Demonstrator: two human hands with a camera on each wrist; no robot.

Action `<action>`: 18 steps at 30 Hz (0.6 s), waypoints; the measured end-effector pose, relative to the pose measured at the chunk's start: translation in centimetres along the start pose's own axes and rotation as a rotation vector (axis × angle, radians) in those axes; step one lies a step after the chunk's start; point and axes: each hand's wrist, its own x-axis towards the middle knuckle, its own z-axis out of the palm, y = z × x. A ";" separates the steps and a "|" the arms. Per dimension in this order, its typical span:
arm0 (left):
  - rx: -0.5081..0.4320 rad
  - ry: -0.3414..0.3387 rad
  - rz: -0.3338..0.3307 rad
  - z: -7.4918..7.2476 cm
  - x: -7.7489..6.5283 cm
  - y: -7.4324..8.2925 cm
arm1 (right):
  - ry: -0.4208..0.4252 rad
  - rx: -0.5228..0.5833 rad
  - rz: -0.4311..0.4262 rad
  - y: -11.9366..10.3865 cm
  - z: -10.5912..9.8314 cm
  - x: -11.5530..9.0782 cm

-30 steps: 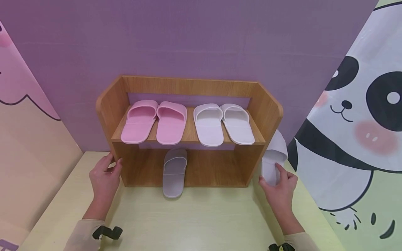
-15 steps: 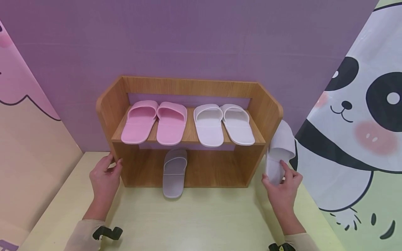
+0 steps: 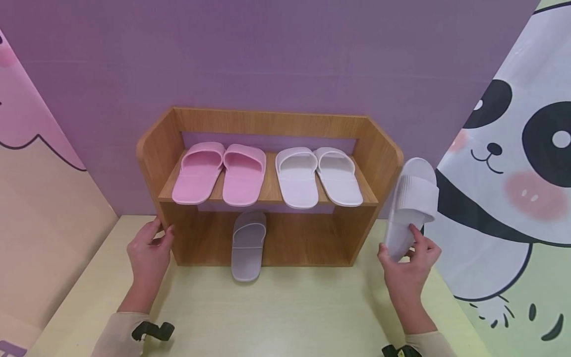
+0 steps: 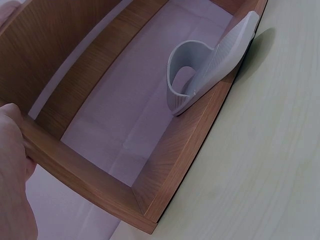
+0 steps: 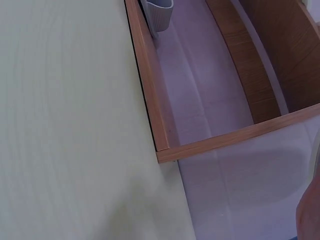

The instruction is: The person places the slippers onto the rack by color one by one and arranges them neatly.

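Note:
In the head view my right hand [image 3: 409, 267] pinches a pale slipper [image 3: 412, 198] by its toe-less sole end, holding it raised just right of the wooden shoe rack [image 3: 274, 123]. The slipper's ribbed strap faces me. At the rack's left side panel, my left hand [image 3: 149, 250] grips the front edge; the left wrist view shows the thumb [image 4: 10, 114] laid over that edge. A grey slipper [image 3: 247, 248] lies on the lower shelf, its near end sticking out past the front. Only a sliver of my right hand [image 5: 310, 212] shows in the right wrist view.
Two pink slippers [image 3: 243, 173] and two white slippers [image 3: 296, 178] stand side by side on the upper shelf. The rack stands on a pale wooden table [image 3: 267, 317] against a purple wall [image 3: 267, 54]. A panda picture [image 3: 522, 148] covers the right wall.
My right hand has lifted the pale slipper up and to the right, out from behind the rack's side panel, so more of it shows. The left hand and the rack have stayed still.

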 end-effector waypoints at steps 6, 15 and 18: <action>0.006 0.000 -0.007 0.0 0.0 0.0 | 0.034 0.026 -0.077 -0.3 -0.1 0.2; -0.005 0.010 0.007 0.0 0.1 0.0 | 0.083 0.045 -0.143 -2.9 -0.2 -0.2; -0.006 0.009 -0.002 0.1 0.1 0.0 | 0.106 0.068 -0.185 -3.9 -0.3 -0.3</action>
